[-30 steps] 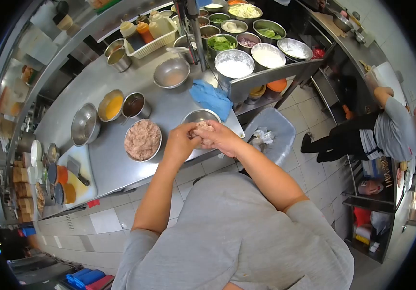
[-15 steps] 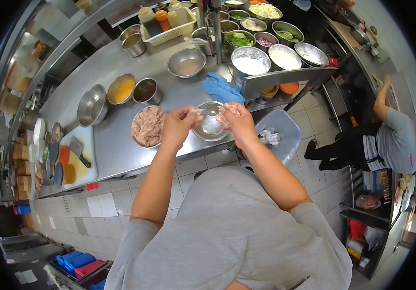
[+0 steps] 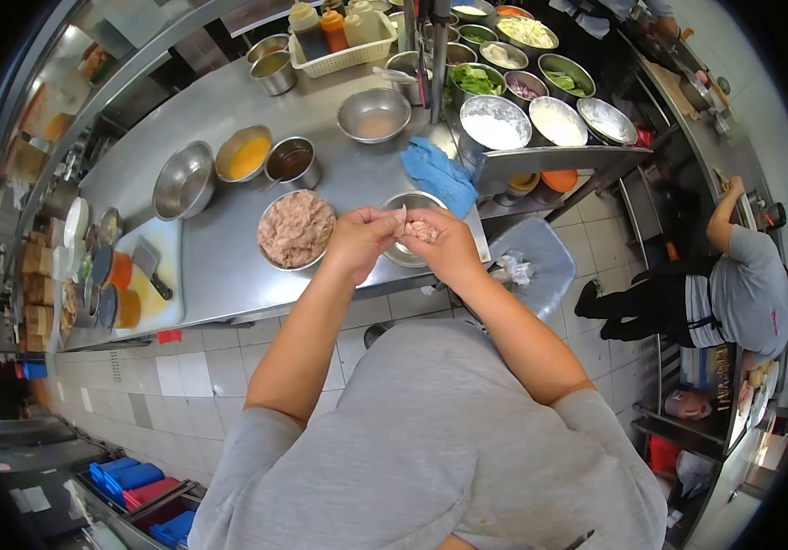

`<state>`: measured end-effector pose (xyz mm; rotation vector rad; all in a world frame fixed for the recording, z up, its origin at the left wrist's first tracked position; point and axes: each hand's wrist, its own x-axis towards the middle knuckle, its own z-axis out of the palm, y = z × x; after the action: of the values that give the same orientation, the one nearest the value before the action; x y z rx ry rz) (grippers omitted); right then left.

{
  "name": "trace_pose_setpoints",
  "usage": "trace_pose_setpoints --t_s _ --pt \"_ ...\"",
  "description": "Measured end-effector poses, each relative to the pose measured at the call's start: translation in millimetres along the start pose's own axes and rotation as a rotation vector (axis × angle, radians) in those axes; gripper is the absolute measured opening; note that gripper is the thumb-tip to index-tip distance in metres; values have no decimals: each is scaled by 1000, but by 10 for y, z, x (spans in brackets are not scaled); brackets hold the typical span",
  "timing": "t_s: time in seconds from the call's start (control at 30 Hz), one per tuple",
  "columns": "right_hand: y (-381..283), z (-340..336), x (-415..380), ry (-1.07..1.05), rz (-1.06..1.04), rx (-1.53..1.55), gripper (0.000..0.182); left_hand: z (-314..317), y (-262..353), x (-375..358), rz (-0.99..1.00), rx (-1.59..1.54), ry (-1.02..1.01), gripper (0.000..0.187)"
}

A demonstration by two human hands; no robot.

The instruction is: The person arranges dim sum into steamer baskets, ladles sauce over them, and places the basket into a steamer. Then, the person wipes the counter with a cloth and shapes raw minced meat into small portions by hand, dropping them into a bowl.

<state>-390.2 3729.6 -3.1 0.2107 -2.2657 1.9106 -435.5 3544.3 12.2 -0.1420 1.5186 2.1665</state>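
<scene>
My left hand (image 3: pixel 360 244) is closed with its fingertips pinching a small bit of raw ground meat. Close against it, my right hand (image 3: pixel 454 249) is curled around a lump of raw ground meat (image 3: pixel 421 231). Both hands are over a small steel bowl (image 3: pixel 417 198), whose inside they mostly hide. To the left of that bowl, a heaped bowl of pale pink ground meat (image 3: pixel 295 227) sits near the counter's front edge. A crumpled blue cloth (image 3: pixel 440 174) lies just beyond my right hand.
On the steel counter (image 3: pixel 220 266) stand an empty-looking bowl (image 3: pixel 183 181), a yellow liquid bowl (image 3: pixel 245 154), a dark sauce pot (image 3: pixel 291 163) and a cleaver (image 3: pixel 152 266) on a board. Ingredient bowls (image 3: pixel 497 122) stand back right. A bin (image 3: pixel 550 257) and a co-worker (image 3: pixel 747 275) are to the right.
My hands have come together over the small bowl, from apart on either side of it. The head view has shifted slightly. The co-worker's arm has moved a little.
</scene>
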Motion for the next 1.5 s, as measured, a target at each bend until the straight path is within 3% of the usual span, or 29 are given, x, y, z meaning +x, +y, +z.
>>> trace_pose_setpoints --t_s 0.03,0.17,0.33,0.5,0.6,0.67,0.77,0.83,0.9,0.97,1.07,1.1,1.17,1.27,1.33,1.5 --pt "-40 -22 10 20 -101 -206 27 10 -27 1 -5 -28 17 29" --pt "-57 -60 -39 10 -108 -264 27 199 15 -153 -5 -73 118 29" --pt "-22 -63 -49 117 -157 -302 24 151 57 -138 -340 -69 -123 34" --pt "59 -79 -20 219 -125 -356 25 130 -116 -69 -87 -64 -127 35" --pt "100 -142 41 285 -73 -304 25 124 -63 -92 -9 52 -8 43" --pt "85 -128 73 292 -35 -252 25 123 3 -154 154 139 81 59" --pt "-24 -75 53 99 -47 -48 27 31 6 -126 154 301 55 69" --pt "-160 -42 5 -116 -177 -174 31 -23 -15 -125 96 201 7 70" --pt "-154 -89 27 -136 -195 -265 31 25 32 -172 42 101 -39 71" --pt "-162 -93 20 -157 -212 -354 32 99 70 -238 -26 -77 -9 66" --pt "-147 -72 -20 -100 -186 -366 29 45 79 -194 17 -21 -57 55" --pt "-83 -56 -55 -16 -175 -326 27 23 98 -193 15 -20 -57 55" --pt "2 -68 -78 69 -162 -286 25 -35 151 -206 -18 182 -54 38" --pt "187 -211 -27 237 21 -265 20 -123 191 -224 18 122 64 30" --pt "384 -284 11 334 171 90 17 -29 300 -264 32 74 154 25" --pt "375 -366 -93 360 212 258 15 -104 358 -225 241 -51 183 16"
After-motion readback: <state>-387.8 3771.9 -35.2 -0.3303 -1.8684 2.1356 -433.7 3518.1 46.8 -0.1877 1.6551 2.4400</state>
